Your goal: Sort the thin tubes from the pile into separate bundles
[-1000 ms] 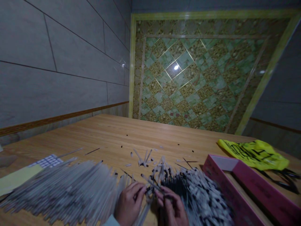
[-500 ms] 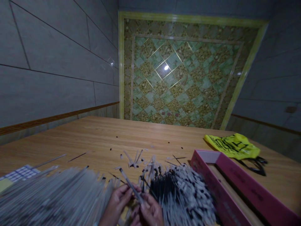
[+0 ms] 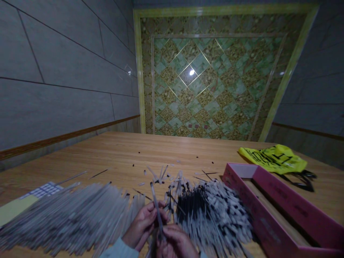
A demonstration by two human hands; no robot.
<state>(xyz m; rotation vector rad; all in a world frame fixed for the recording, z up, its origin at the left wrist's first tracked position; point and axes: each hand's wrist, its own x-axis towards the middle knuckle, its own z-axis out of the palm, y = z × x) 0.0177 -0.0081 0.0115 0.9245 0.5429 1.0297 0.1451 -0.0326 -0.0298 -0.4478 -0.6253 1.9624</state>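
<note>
A slim translucent pen tube with a dark tip (image 3: 156,204) stands nearly upright between my two hands. My left hand (image 3: 146,220) pinches it around the middle, and my right hand (image 3: 176,242) has its fingers closed on the lower end. Left of my hands spreads a large pile of clear tubes (image 3: 80,215). Close by on the right lies a dense heap of pens with dark and whitish ends (image 3: 209,215). Small caps and short pieces (image 3: 160,175) are scattered just beyond my fingers.
A long pink open box (image 3: 295,215) stands at the right. Behind it lies a yellow bag (image 3: 274,159) with black straps. A checked sheet and a pale yellow paper (image 3: 17,211) are at the left of the wooden table (image 3: 172,143). Tiled walls rise around it.
The tube has turned more upright between my hands. My view has shifted slightly, so the piles and the box appear a little farther right, and more of my left sleeve shows.
</note>
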